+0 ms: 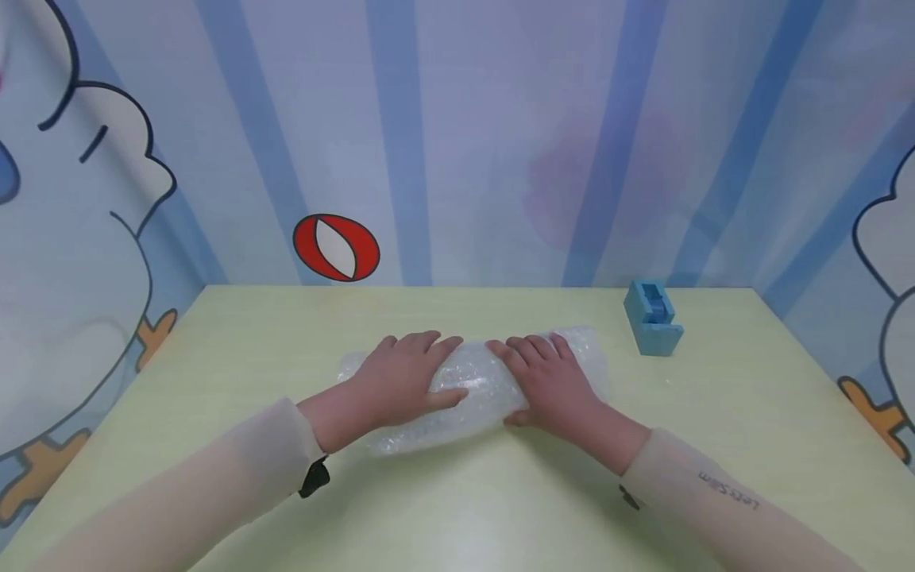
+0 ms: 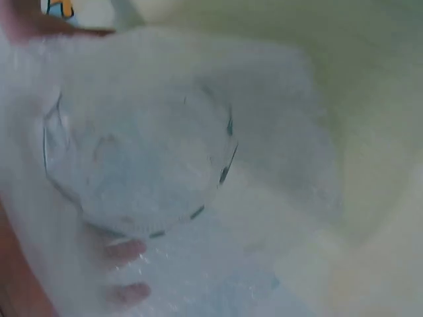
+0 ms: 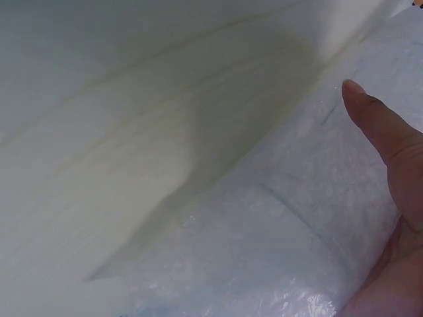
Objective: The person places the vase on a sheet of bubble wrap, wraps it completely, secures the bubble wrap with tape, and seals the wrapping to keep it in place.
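Note:
A bundle of clear bubble wrap (image 1: 475, 389) lies across the middle of the table, slanting up to the right. My left hand (image 1: 400, 385) grips its left part, fingers over the top and thumb along the near side. Farther right, my right hand (image 1: 554, 385) holds the bundle in the same way, its fingers bent over the upper side. In the left wrist view a round, clear rim (image 2: 197, 212) shows through the open end of the wrap, with fingertips (image 2: 125, 251) seen through the plastic. The thing inside is otherwise veiled by the wrap.
A blue tape dispenser (image 1: 652, 322) stands at the back right of the pale yellow table (image 1: 465, 508). Behind the table rises a blue striped backdrop (image 1: 486, 143) with printed cartoon figures, and it continues along both sides.

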`<action>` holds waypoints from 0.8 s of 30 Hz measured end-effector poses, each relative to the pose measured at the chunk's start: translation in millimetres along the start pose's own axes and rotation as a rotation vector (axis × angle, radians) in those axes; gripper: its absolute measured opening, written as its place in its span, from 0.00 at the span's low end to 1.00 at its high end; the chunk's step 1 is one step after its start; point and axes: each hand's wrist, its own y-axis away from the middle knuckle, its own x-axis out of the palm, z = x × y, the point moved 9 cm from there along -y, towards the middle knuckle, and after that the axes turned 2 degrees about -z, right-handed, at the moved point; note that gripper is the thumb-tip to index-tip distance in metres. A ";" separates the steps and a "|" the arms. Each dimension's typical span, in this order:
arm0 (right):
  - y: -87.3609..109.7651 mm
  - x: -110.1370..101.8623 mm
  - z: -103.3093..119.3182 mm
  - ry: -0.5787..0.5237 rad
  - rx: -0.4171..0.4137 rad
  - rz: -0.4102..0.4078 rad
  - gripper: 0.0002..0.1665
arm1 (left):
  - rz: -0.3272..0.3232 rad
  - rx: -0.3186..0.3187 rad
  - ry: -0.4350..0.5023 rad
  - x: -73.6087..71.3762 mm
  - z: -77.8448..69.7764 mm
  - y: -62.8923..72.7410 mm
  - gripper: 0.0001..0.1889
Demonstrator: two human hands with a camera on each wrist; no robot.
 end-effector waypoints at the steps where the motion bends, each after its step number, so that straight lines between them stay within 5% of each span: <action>1: -0.7 0.4 -0.1 0.000 0.001 0.007 0.60 | -0.026 0.010 -0.027 0.1 -3.0 3.1 0.42; 10: -5.4 0.7 -1.4 0.003 0.007 0.029 0.60 | -0.153 0.042 -0.275 8.2 -21.2 25.1 0.60; 24: -9.6 -5.4 0.1 -0.015 -0.001 0.037 0.60 | -0.294 0.069 -0.446 12.5 -20.1 27.9 0.57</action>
